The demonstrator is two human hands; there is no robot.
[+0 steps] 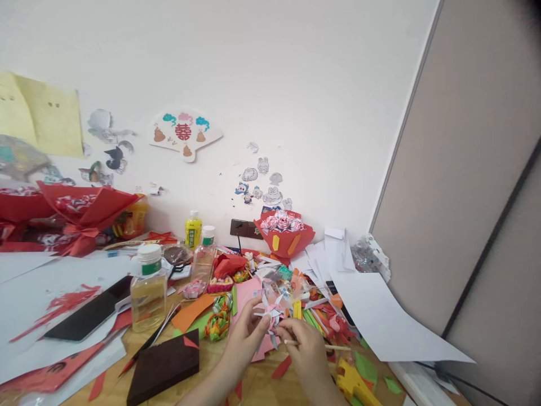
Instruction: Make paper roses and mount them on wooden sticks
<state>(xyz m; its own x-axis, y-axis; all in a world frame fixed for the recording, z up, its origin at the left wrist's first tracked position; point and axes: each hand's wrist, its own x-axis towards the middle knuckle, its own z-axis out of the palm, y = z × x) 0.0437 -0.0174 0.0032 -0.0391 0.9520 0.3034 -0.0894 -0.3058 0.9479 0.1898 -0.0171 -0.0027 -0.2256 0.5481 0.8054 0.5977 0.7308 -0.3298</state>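
Note:
My left hand (pixel 252 327) is closed, its thumb and fingers pinching a folded paper flower (pixel 274 309) with pink and white pointed strips. Close beside it, my right hand (pixel 305 341) has its fingers drawn together at the flower's lower right side. A thin pale wooden stick (pixel 338 347) passes through the right hand's grip and sticks out on both sides. Whether the right fingertips also pinch a paper strip is hidden. Pink paper (pixel 245 296) and small scraps lie under and behind the hands.
Left stand a plastic bottle (pixel 149 293), a dark box (pixel 164 366) and a phone (pixel 88 310). Behind are a red-wrapped bouquet (pixel 284 234), a yellow bottle (pixel 193 230) and coloured paper pieces. Right lie a yellow glue gun (pixel 355 384) and a white sheet (pixel 393 321).

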